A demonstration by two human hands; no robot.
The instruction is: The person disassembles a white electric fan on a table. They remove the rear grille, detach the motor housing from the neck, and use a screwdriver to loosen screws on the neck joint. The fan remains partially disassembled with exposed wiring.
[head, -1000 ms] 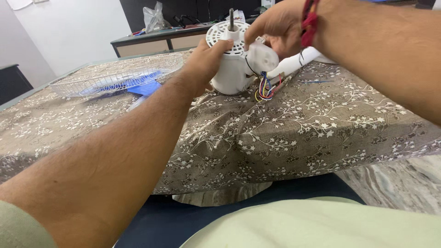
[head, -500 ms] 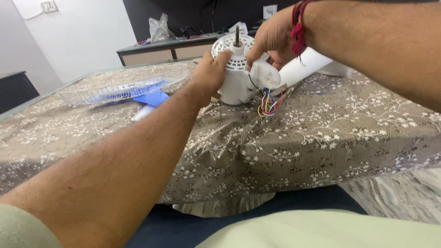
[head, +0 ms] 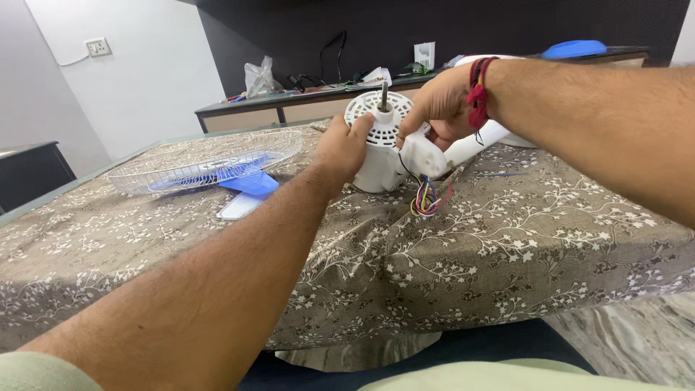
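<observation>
A white fan motor housing (head: 380, 163) stands upright on the patterned tablecloth (head: 507, 239), its metal shaft (head: 384, 96) pointing up. My left hand (head: 342, 148) grips the housing's left side. My right hand (head: 441, 105), with a red thread at the wrist, holds the top right of the housing, above a small white box part (head: 423, 156). A bundle of coloured wires (head: 426, 199) hangs from that part onto the cloth. A white tube (head: 478, 139) runs off to the right behind my right hand.
A wire fan guard (head: 206, 156) lies at the left with blue fan blades (head: 250, 182) under and beside it. A counter (head: 289, 101) with a plastic bag (head: 259, 76) and clutter stands behind. A blue-topped object (head: 575, 49) sits far right. A dark cabinet (head: 32, 170) is at the left.
The view has tilted up, so the motor and both hands sit lower in frame. Both hands keep their hold on the motor housing; the wires still hang beside it.
</observation>
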